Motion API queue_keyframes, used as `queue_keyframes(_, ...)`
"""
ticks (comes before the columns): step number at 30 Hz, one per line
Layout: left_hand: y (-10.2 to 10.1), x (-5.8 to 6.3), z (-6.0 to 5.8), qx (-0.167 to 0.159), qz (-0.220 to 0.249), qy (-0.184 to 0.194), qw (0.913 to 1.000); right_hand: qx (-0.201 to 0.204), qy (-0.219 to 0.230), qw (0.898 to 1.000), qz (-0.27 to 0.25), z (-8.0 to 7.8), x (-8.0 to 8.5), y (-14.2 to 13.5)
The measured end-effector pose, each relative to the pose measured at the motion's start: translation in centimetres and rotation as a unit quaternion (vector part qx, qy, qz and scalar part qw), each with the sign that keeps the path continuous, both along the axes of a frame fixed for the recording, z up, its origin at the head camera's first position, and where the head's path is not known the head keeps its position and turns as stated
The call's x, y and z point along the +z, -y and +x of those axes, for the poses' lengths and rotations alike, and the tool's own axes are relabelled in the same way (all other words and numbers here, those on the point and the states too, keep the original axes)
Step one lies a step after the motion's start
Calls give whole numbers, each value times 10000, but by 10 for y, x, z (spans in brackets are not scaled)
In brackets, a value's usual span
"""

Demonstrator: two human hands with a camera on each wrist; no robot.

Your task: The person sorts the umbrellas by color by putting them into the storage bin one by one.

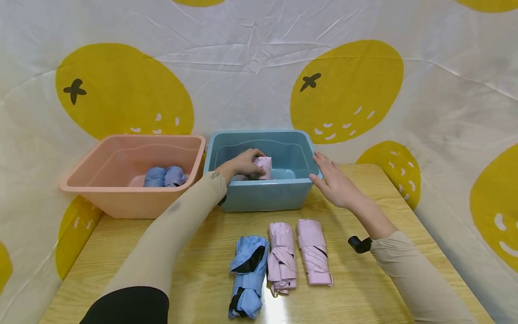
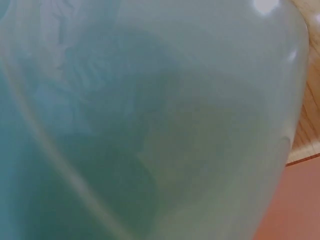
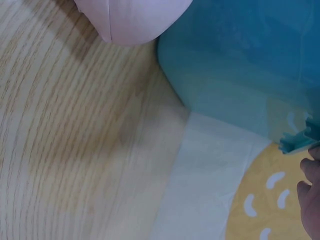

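In the head view my left hand (image 1: 245,163) reaches into the blue bin (image 1: 267,196) and holds a pink folded umbrella (image 1: 265,166) by its upper part. Another pale item beneath that hand is mostly hidden by the bin's front wall. My right hand (image 1: 335,183) rests against the bin's right rim, fingers extended along the side and thumb at the front corner. Its fingers (image 3: 311,172) show at the rim's edge in the right wrist view. Only the bin's wall (image 2: 200,125) fills most of the left wrist view, so that hand is hidden there.
On the wooden table (image 1: 356,279) lie a blue folded umbrella (image 1: 249,279) and two pink ones, one in the middle (image 1: 282,258) and one on the right (image 1: 314,252). A pink bin (image 1: 121,202) holds two blue bundles (image 1: 166,176) at left. Patterned cloth (image 1: 251,90) hangs behind.
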State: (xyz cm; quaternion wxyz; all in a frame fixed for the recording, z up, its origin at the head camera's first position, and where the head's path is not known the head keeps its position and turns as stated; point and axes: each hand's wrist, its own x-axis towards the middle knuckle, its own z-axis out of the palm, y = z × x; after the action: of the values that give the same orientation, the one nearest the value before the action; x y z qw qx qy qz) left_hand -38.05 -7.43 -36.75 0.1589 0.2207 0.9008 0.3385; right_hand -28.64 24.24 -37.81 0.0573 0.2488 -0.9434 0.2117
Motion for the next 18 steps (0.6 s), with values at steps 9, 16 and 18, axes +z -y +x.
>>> queue_keyframes(9,2,3,7,-143,-32,983,9951,-40,31,10000,-2,0,2,0)
queue_keyframes(16,5,4,9,-60,-369,1156,9926,-29,-15,10000,32,2,2,1)
queue_keyframes(18,5,4,9,-61,-471,1137,9924,-29,-9,10000,32,2,2,1)
